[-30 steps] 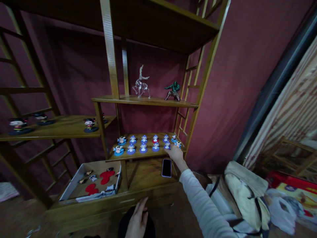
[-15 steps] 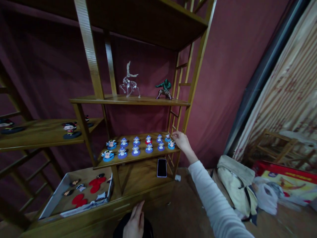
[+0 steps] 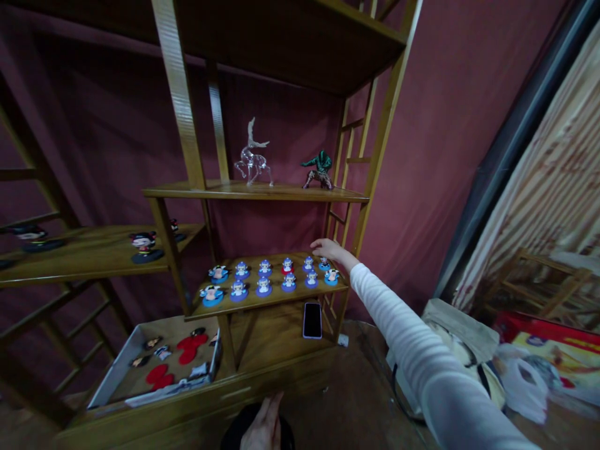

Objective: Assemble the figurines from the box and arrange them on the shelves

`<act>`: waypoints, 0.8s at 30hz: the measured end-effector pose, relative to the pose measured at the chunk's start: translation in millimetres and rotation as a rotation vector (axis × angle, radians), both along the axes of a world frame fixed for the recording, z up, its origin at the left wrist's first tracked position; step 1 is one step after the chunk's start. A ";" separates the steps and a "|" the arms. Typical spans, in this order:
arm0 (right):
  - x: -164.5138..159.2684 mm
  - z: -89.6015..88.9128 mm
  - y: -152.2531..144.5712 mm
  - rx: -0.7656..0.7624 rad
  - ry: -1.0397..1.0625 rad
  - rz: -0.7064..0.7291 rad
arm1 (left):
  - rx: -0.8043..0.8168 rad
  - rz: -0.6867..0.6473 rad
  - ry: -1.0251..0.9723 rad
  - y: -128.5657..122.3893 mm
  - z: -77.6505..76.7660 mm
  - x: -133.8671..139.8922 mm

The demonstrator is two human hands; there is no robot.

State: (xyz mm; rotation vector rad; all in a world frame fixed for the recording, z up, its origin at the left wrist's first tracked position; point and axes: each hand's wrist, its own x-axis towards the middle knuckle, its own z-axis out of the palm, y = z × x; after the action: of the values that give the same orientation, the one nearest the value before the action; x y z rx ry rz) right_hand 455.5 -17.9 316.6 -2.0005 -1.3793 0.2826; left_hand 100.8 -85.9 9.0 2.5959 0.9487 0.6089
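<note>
Over the back right of the lower shelf (image 3: 276,299) is my right hand (image 3: 330,250), its fingers stretched to the left. Nothing shows in it. Just below it stand a purple-capped figurine (image 3: 308,264) and a small blue-based figurine (image 3: 324,264); whether it touches either I cannot tell. Two rows of such figurines fill this shelf, one with a red base (image 3: 287,266) and a larger blue one (image 3: 212,295) at the front left. My left hand (image 3: 263,430) rests low in front, fingers straight and close together, holding nothing.
A clear deer (image 3: 254,164) and a green-topped figure (image 3: 319,170) stand one shelf higher. A phone (image 3: 312,320) lies below the figurines. At lower left, a shallow box (image 3: 100,389) holds red pieces and small figures. A bag (image 3: 462,328) sits at right.
My right hand has moved left from the shelf's right edge to above the back row, and its fingers have straightened. My left hand remains low in front. The view has shifted slightly.
</note>
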 end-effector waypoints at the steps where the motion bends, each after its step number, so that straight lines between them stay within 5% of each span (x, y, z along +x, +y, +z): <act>1: -1.1 0.8 7.4 -0.030 -0.007 0.034 | 0.005 0.001 -0.001 0.0 -0.9 -0.6; 10: -17.2 -7.1 48.1 -0.434 -0.151 0.102 | -0.014 -0.003 -0.046 0.1 5.6 -4.9; 24: -29.1 -23.4 53.9 -0.552 -0.289 0.064 | 0.092 -0.006 -0.044 -4.5 11.5 -5.3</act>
State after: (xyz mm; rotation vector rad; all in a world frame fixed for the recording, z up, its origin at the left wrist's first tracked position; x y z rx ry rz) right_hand 426.5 36.0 293.2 -2.5263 -1.6811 0.4568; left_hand 95.5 -90.3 20.5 2.6530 0.9196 0.7207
